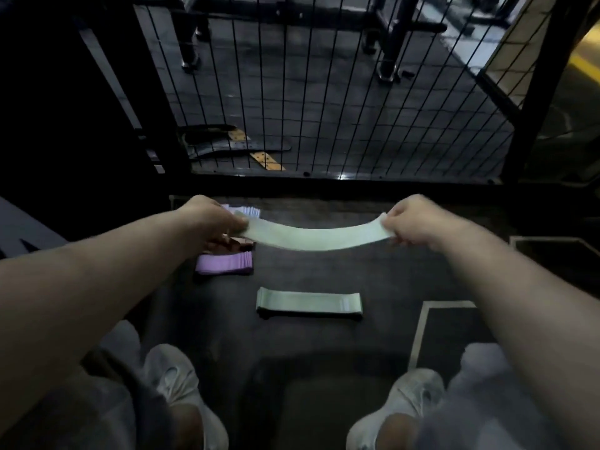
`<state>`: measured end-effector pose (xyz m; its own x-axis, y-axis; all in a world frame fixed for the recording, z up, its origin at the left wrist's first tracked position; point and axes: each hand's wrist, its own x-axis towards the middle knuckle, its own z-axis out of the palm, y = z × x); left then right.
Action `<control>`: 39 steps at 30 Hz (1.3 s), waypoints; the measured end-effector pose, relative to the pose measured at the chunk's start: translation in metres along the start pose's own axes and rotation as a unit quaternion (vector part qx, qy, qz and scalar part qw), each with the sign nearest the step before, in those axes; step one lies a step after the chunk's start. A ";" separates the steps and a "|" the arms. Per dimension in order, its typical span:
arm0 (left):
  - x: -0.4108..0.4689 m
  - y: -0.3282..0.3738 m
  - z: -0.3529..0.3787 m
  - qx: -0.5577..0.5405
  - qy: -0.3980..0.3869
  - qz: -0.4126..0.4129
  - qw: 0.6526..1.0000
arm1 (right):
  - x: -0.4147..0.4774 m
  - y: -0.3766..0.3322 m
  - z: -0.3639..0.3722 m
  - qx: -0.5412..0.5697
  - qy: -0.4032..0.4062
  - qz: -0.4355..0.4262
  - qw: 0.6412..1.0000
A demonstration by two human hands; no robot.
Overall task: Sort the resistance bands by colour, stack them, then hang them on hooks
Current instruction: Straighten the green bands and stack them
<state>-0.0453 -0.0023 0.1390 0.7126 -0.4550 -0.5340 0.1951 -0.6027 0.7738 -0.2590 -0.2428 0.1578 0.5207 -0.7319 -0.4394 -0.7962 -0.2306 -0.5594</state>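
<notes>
A pale green resistance band (313, 237) is stretched flat in the air between both hands. My left hand (212, 222) pinches its left end and my right hand (418, 222) pinches its right end. On the dark floor below lies a flat stack of green bands (308, 303). A purple stack (224, 263) sits to the left of it. Just behind the purple one, a pinkish-brown band (242, 245) shows partly under my left hand. A pale lilac stack (245, 211) peeks out behind that hand.
A black wire mesh fence (324, 92) stands just beyond the bands, with gym equipment legs behind it. My two white shoes (177, 381) (409, 397) are at the near edge. A white floor line (422, 332) runs at right.
</notes>
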 end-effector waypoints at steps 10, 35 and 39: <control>0.076 -0.129 0.087 0.084 -0.012 -0.134 0.987 | 0.058 0.127 0.151 0.026 0.045 0.163 0.985; 0.126 -0.210 0.155 0.396 0.086 -0.034 0.914 | 0.107 0.192 0.228 -0.041 0.132 0.178 0.974; 0.124 -0.214 0.161 0.530 0.018 0.175 0.830 | 0.096 0.183 0.240 -0.224 0.071 -0.077 0.969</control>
<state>-0.1071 -0.0351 -0.1473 0.6237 -0.7157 -0.3143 -0.7167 -0.6841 0.1356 -0.2808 -0.2016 -0.1558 0.6217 -0.7402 -0.2561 -0.7828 -0.5762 -0.2348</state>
